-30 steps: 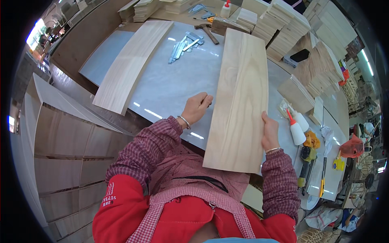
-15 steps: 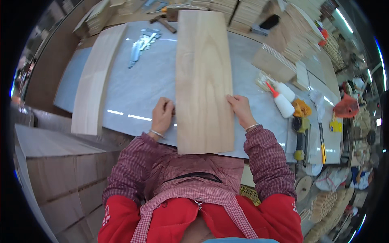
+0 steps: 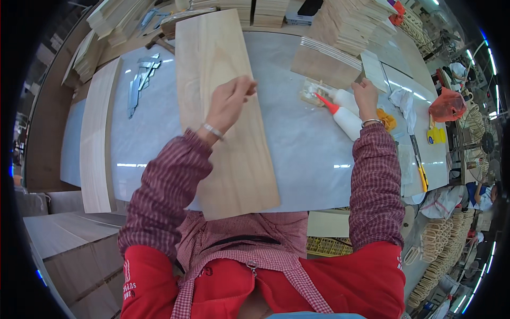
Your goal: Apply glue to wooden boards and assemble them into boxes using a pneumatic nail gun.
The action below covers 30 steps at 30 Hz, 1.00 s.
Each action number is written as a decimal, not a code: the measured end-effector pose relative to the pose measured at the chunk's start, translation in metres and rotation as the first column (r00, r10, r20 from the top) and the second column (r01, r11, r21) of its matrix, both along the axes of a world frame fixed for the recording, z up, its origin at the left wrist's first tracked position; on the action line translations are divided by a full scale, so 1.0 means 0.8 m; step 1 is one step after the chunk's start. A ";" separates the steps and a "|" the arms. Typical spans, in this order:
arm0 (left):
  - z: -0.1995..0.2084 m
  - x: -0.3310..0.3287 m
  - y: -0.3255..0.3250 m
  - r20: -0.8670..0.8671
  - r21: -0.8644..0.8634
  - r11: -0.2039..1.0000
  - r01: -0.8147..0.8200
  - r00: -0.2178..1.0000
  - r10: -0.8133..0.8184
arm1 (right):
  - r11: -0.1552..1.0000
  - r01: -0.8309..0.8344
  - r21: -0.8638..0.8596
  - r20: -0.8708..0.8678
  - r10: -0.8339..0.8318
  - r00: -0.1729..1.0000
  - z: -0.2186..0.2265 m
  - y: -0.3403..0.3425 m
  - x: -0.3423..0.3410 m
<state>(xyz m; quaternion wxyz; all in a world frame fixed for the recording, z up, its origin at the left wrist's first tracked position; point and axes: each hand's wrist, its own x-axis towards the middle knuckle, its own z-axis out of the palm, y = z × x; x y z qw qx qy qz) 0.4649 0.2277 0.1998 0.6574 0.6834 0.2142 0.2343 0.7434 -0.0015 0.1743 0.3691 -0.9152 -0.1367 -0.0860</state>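
Observation:
A long pale wooden board [image 3: 241, 167] lies slightly slanted on the glossy grey tabletop, its near end jutting over the edge toward me. Over the board's right side is my left hand [image 3: 227, 105], fingers curled closed; whatever they may hold is hidden. My right hand [image 3: 366, 98] is farther right, closed beside the bottles, and its grip cannot be made out. Next to it lie a white squeeze bottle with a red nozzle [image 3: 348, 123] and another white bottle [image 3: 346, 100]. A crumpled orange-yellow item [image 3: 388, 120] sits by my right wrist.
Another plank [image 3: 98, 143] lies at left. Thin metal tools [image 3: 141, 82] and a hammer [image 3: 162, 42] are farther back. Wooden panels [image 3: 325, 63] and stacked boards [image 3: 348, 24] stand behind the bottles. A yellow-handled cutter [image 3: 422, 175] lies at right.
Both hands have left the board's edges. The left has moved up over the board, the right out toward the bottles. The board now appears farther left and tilted.

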 end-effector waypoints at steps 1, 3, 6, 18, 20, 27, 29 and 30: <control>-0.013 0.027 0.003 -0.003 0.004 1.000 -0.001 1.000 0.001 | 0.999 -0.036 -0.023 -0.035 0.036 0.999 -0.002 0.002 0.005; -0.036 0.084 0.004 -0.091 0.333 0.942 0.045 0.996 -0.015 | 0.992 -0.103 -0.068 -0.103 0.096 0.990 -0.005 0.003 0.018; -0.050 0.149 -0.002 -0.135 0.401 0.906 0.134 0.987 -0.087 | 0.994 -0.109 -0.018 -0.094 0.107 0.990 -0.013 0.010 0.018; -0.073 0.235 -0.019 -0.240 0.248 0.963 0.104 0.970 -0.043 | 0.994 -0.106 -0.022 -0.107 0.103 0.989 -0.018 0.008 0.026; -0.068 0.227 -0.023 -0.208 0.257 0.964 0.072 0.978 -0.018 | 0.994 -0.101 0.041 -0.086 0.105 0.991 -0.016 0.010 0.020; -0.027 0.155 -0.047 0.240 0.017 1.000 0.003 0.971 -0.007 | 0.884 -0.268 0.382 0.280 0.166 0.946 0.029 -0.007 -0.058; -0.016 0.129 -0.039 0.341 -0.047 0.999 0.007 0.940 0.010 | 0.838 -0.450 0.308 0.468 0.278 0.839 0.047 -0.015 -0.111; -0.012 0.115 -0.035 0.373 -0.134 0.990 0.045 0.928 0.008 | 0.811 -0.529 0.249 0.516 0.351 0.782 0.052 -0.018 -0.136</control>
